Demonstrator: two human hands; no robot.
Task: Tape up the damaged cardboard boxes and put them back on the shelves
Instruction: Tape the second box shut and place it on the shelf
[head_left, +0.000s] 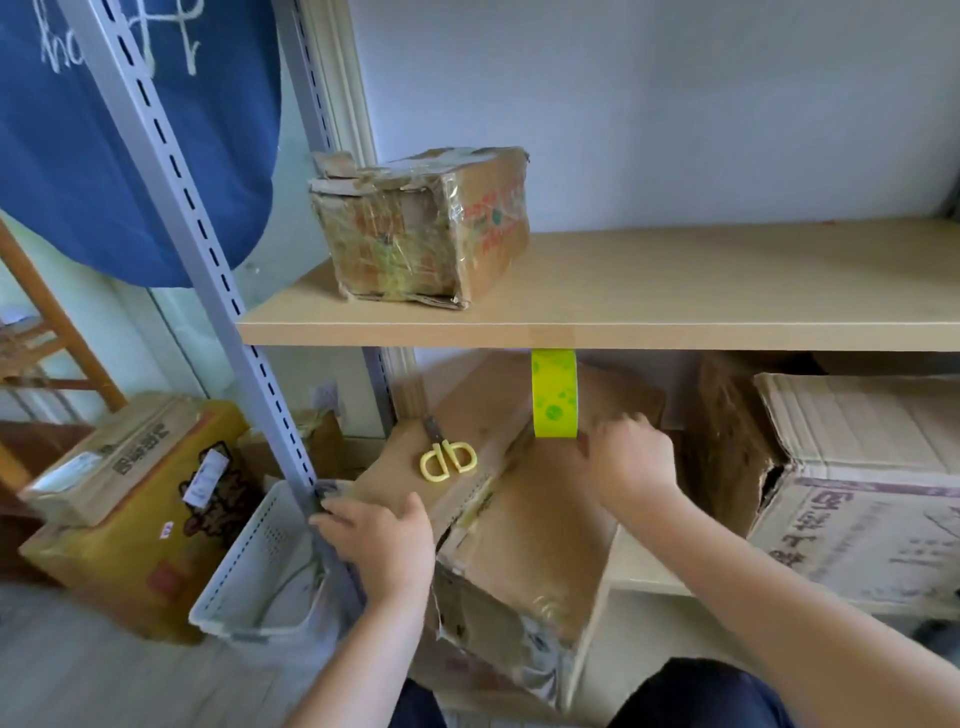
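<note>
A torn brown cardboard box (524, 540) juts out of the lower shelf towards me, its front corner ripped. On its top lie yellow-handled scissors (448, 459) and a roll of yellow-green tape (554, 395) standing on edge, partly hidden by the upper shelf board. My left hand (382, 540) grips the box's left front corner, fingers curled over the edge. My right hand (631, 460) presses on the box top just right of the tape roll, fingers bent down. A small taped box (423, 226) sits on the upper shelf (675, 291).
A large crumpled carton (852, 493) fills the lower shelf's right side. A grey slotted upright (208, 249) stands left of the box, with a white perforated basket (260, 566) beside it. Yellow and brown cartons (135, 514) are stacked on the floor at left. Blue cloth (104, 130) hangs above.
</note>
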